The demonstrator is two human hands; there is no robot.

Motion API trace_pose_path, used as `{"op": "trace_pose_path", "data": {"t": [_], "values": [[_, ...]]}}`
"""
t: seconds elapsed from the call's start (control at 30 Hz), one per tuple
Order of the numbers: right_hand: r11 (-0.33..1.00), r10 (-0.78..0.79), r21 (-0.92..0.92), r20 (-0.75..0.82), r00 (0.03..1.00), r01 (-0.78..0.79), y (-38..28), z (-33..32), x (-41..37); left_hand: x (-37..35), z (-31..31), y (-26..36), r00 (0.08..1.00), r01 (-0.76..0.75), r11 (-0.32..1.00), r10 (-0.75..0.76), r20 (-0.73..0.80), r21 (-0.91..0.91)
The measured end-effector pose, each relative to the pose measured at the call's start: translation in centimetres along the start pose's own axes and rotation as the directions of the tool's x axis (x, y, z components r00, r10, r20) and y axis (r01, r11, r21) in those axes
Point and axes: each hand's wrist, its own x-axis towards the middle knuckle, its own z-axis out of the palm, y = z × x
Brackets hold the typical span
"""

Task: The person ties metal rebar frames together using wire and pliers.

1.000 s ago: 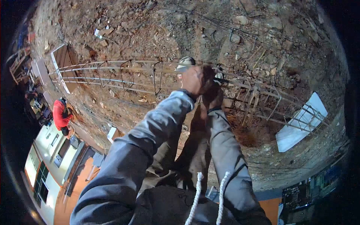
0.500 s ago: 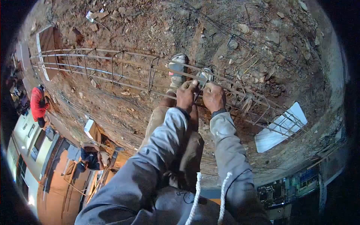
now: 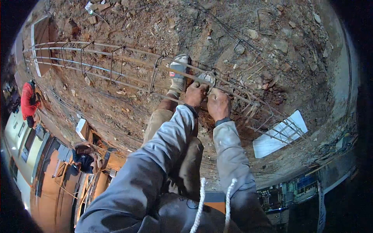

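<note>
A long rebar cage (image 3: 134, 61), made of thin steel bars with bent square stirrups (image 3: 154, 73) tied across them, runs from left to right over the dirt. At its middle, my left hand (image 3: 196, 94) is closed, its curled fingers against the bars beside my shoe. Close on its right, my right hand (image 3: 218, 104) is also closed, knuckles up, with the fingertips turned toward the left hand. What the fingers of either hand grip is hidden. My shoes (image 3: 179, 64) stand at the cage, one partly behind its bars.
A white board (image 3: 278, 136) lies under the cage's right end, and another panel (image 3: 40, 46) stands at its left end. Loose wire (image 3: 239, 44) and stones litter the dirt. A person in red (image 3: 30, 101) and another person in dark clothes (image 3: 84, 159) are at the left.
My view has shifted slightly, so the cage and boards sit farther left. My two hands have come a little closer together at the bars.
</note>
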Motion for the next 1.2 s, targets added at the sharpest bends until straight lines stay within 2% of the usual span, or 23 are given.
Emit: {"op": "trace_pose_path", "data": {"t": [0.03, 0.1, 0.23, 0.3, 0.33, 0.4, 0.43, 0.47, 0.53, 0.57, 0.6, 0.67, 0.7, 0.77, 0.8, 0.87, 0.9, 0.93, 1.0, 1.07, 1.13, 1.2], "values": [[1.000, 0.009, 0.011, -0.003, 1.000, -0.009, -0.5, -0.3, -0.1, 0.1, 0.0, 0.0, 1.000, 0.001, 1.000, -0.001, -0.004, -0.008], [0.997, 0.005, 0.075, 0.003, 1.000, -0.005, 0.8, 0.5, 0.0, 0.2, 0.0, -0.1, 0.997, -0.081, 0.991, 0.078, 0.028, 0.110], [0.996, 0.055, 0.068, 0.028, 0.998, -0.057, -0.5, -0.2, 0.1, 0.2, -0.5, 0.5, 0.992, -0.043, 0.987, 0.024, 0.124, 0.157], [0.999, 0.024, 0.037, 0.034, 0.999, -0.026, -0.7, -0.7, 0.1, 0.6, -0.4, -1.3, 0.987, -0.060, 0.996, 0.069, 0.142, -0.067], [0.999, 0.029, 0.027, 0.037, 0.999, -0.030, -0.2, -0.7, 0.0, -0.1, -0.2, -1.2, 0.987, -0.052, 0.996, 0.063, 0.146, -0.075], [0.998, 0.055, -0.030, 0.103, 0.993, -0.053, 0.5, -0.2, 0.2, -1.7, 0.0, 0.0, 0.982, -0.139, 0.972, 0.160, 0.099, -0.191], [0.995, 0.080, -0.063, 0.124, 0.989, -0.072, -0.2, -0.6, 0.3, -1.9, 0.6, 0.7, 0.994, -0.012, 0.920, 0.053, 0.093, -0.392], [0.995, 0.078, -0.064, 0.121, 0.990, -0.071, -0.3, -0.5, 0.4, -1.9, 0.8, 1.5, 0.994, -0.015, 0.919, 0.056, 0.094, -0.393], [0.999, 0.041, -0.018, 0.047, 0.998, -0.040, 0.0, -0.5, 0.0, -2.0, 1.1, 2.7, 0.988, 0.149, 0.892, -0.121, 0.093, -0.427], [1.000, 0.018, -0.007, 0.035, 0.999, -0.018, 0.2, -0.4, 0.1, -0.9, 1.0, 1.7, 0.987, 0.147, 0.939, -0.122, 0.101, -0.310], [1.000, 0.015, -0.005, 0.033, 0.999, -0.014, 0.2, -0.3, 0.1, -0.1, 0.9, 0.8, 0.988, 0.143, 0.940, -0.117, 0.100, -0.310], [0.998, 0.044, 0.036, -0.005, 0.999, -0.044, -0.3, 0.0, 0.2, 0.5, 0.4, 0.6, 0.943, 0.319, 0.845, -0.238, 0.231, -0.429], [0.998, 0.040, 0.044, -0.004, 0.999, -0.040, -0.1, 0.3, 0.3, 0.6, 0.3, 0.4, 0.946, 0.313, 0.848, -0.236, 0.224, -0.427], [0.999, 0.017, 0.040, -0.029, 0.999, -0.016, 0.3, 0.6, 0.0, 0.1, 0.6, 0.3, 0.985, 0.112, 0.931, -0.058, 0.161, -0.347], [0.999, 0.018, 0.041, -0.027, 0.999, -0.016, 0.5, 0.7, -0.3, -0.3, 0.6, 0.2, 0.985, 0.113, 0.931, -0.060, 0.159, -0.347], [0.999, 0.028, 0.048, -0.031, 0.999, -0.026, -0.5, -0.2, -0.4, -1.1, 1.2, 0.9, 0.990, 0.099, 0.864, -0.037, 0.134, -0.493], [0.998, 0.060, 0.019, 0.019, 0.998, -0.060, -1.0, -0.9, -0.5, -0.8, 0.7, 0.7, 0.963, 0.227, 0.816, -0.106, 0.249, -0.531], [0.998, 0.060, 0.013, 0.020, 0.998, -0.060, -1.0, -1.2, -0.6, -1.1, 0.8, 1.0, 0.962, 0.229, 0.813, -0.106, 0.251, -0.536], [0.993, 0.067, -0.106, 0.130, 0.989, -0.054, -1.0, -1.4, -0.2, -1.0, 0.8, 2.3, 0.966, 0.207, 0.812, -0.080, 0.246, -0.546], [0.990, 0.033, -0.138, 0.130, 0.991, -0.015, -1.4, -2.3, -0.6, -1.0, 0.7, 2.6, 0.969, 0.210, 0.796, -0.091, 0.231, -0.567], [0.964, 0.092, -0.264, 0.191, 0.977, -0.039, -2.2, -4.1, -0.8, -0.1, 0.3, 1.9, 0.944, 0.279, 0.850, -0.158, 0.289, -0.447], [0.945, 0.044, -0.324, 0.215, 0.976, 0.029, -1.8, -5.5, -0.6, 0.2, 0.7, 1.9, 0.943, 0.302, 0.834, -0.191, 0.273, -0.462]]}}
